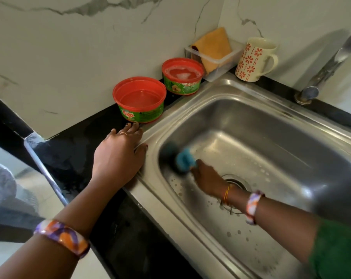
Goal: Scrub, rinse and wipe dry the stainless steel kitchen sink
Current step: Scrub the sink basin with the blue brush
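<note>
right hand (pixel 207 179) seems to grip a blurred blue scrub sponge (pixel 183 158) against the stainless steel sink (pixel 271 125) basin's left wall; left hand (pixel 118 154) rests flat, fingers (pixel 133 127) straight, on the black bench (pixel 70 158) touching the rim

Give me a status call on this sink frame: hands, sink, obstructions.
Right hand gripping blue scrubber, blurred, against sink left wall. Left hand flat on rim. Suds on basin floor. Nothing blocking; tubs and mug sit outside the basin.
</note>
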A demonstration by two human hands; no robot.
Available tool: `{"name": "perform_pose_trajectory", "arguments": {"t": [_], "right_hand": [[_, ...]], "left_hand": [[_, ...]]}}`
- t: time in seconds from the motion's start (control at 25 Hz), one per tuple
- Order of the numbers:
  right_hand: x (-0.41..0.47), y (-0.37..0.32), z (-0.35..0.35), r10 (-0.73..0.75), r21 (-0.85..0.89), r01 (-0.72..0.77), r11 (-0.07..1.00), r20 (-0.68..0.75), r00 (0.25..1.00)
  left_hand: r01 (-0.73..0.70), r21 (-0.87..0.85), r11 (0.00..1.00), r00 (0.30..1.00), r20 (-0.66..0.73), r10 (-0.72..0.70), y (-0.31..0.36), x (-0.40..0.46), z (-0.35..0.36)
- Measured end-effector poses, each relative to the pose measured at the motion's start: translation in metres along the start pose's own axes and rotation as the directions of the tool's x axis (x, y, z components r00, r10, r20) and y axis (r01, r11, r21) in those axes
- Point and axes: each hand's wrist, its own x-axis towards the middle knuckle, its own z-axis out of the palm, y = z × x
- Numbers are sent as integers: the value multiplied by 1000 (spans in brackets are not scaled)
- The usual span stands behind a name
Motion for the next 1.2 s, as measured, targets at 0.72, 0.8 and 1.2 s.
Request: {"name": "perform_pose_trajectory", "arguments": {"t": [0.72, 0.8, 1.2], "right_hand": [[-37, -29, -8, 2, 640, -98, 762, 149, 989], [-27, -37, -10, 63, 714, -136, 687, 128, 990], [-43, -25, -51, 536, -444, -301, 844, 674, 509]], "left_hand": [[-18, -16, 1000, 999, -36, 18, -4, 3, 6], [-12, -3, 1000, 999, -32, 12, -3, 3, 5], [20, 77, 997, 1000, 5, -21, 7, 0, -2]]}}
